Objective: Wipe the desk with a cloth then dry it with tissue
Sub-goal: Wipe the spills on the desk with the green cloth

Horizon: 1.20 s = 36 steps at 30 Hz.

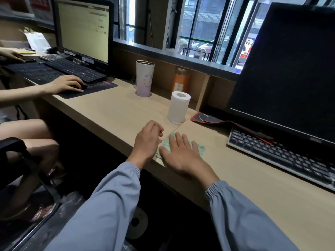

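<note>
- The right hand (183, 156) lies flat, fingers straight and spread, pressing down on a green cloth (199, 149) that sits on the bench (116, 113) close to its front edge.
- The left hand (146, 140) hovers just beside it at 9 o'clock, fingers loosely curled and holding nothing that can be seen.
- This looks like the wiping step; drying has probably not begun, as the tissue roll (178, 107) stands whole and upright at 12 o'clock from the cloth.
- The next move likely calls for sliding the cloth across the bare wood under steady flat pressure, keeping it from slipping off the front edge at 6 o'clock.
- Open room lies from 10 to 11 o'clock, a wide bare stretch running towards a tall cup (144, 78).
- At 3 o'clock a keyboard (282, 156) sits near, under a large dark monitor (290, 69), so strokes that way must stop short.
- A red-edged mouse mat (206, 118) lies at 1 o'clock, beside the roll.
- Far off at 10 o'clock, another person's hand (67, 85) rests on a mouse; wiping should probably stop before reaching it.
</note>
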Motion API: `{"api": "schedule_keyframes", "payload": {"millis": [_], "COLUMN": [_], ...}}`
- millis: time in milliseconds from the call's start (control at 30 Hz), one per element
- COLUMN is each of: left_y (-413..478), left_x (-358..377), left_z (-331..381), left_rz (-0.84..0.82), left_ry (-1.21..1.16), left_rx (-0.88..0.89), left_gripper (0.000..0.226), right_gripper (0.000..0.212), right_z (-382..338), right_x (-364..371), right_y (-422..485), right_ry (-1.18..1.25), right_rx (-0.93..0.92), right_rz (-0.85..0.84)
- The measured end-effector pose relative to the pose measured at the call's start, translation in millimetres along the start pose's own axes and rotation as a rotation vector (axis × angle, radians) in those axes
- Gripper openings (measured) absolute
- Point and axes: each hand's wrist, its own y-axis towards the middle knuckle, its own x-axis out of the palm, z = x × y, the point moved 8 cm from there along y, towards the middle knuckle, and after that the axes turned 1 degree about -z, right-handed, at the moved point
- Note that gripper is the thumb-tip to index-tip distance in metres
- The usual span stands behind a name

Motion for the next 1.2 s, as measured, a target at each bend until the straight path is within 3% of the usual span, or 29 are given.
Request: {"api": "schedule_keyframes", "payload": {"millis": [500, 733, 967, 1067, 1200], "left_y": [5.9, 6.0, -2.0, -1.0, -8.2], "left_x": [1.7, 3.8, 17.0, 14.7, 28.3], "left_z": [-6.2, -9.0, 4.0, 2.1, 4.5], "left_rz": [-0.092, -0.126, -0.176, -0.161, -0.202], "left_ry": [-0.072, -0.129, 0.224, 0.279, 0.494], "left_rx": [0.094, 0.081, 0.224, 0.242, 0.427], "left_gripper": [0.032, 0.040, 0.037, 0.033, 0.015], "right_gripper": [0.071, 0.073, 0.073, 0.073, 0.064], "right_z": [-41.0, 1.1, -26.1, -26.8, 4.9], "right_x": [14.6, 20.4, 20.5, 21.3, 22.0], "right_y": [-20.4, -77.6, -60.5, -56.5, -96.0], "right_ry": [-0.023, -0.082, -0.283, -0.305, -0.299], "right_rx": [-0.012, -0.058, -0.080, -0.120, -0.124], "right_rz": [0.069, 0.112, 0.273, 0.271, 0.252]}}
